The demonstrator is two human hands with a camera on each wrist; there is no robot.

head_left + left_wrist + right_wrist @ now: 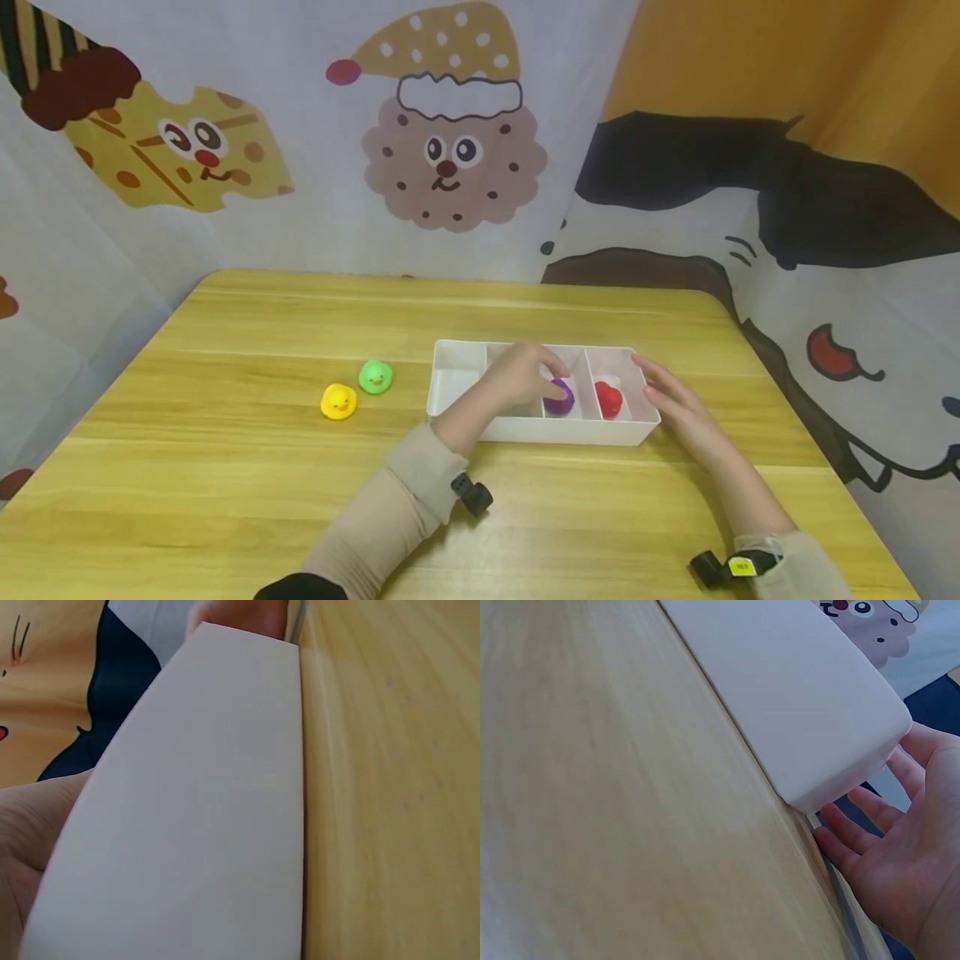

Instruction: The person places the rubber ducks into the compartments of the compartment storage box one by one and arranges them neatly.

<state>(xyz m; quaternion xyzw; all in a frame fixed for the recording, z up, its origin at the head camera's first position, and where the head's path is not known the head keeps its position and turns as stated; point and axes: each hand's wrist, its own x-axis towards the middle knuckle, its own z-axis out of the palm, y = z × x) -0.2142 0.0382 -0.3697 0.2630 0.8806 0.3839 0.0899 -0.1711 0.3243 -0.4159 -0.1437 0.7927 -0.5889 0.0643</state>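
Note:
A white divided box [566,431] stands on the table. My left hand [517,375] reaches down into it from above, with thumb and forefinger around a small purple toy [558,404] low in a compartment. A red toy [608,401] lies in the rightmost compartment, beside the purple one. My right hand [678,408] is at the box's right end, fingers loosely extended and fingertips at its wall and corner. In the left wrist view, the box's side [195,802] hides most of the left hand.
To the left of the box, a green toy duck [375,377] and a yellow toy duck [339,402] sit on the wooden table [225,467]. A curtain [315,225] printed with cartoon figures hangs behind the table's far edge.

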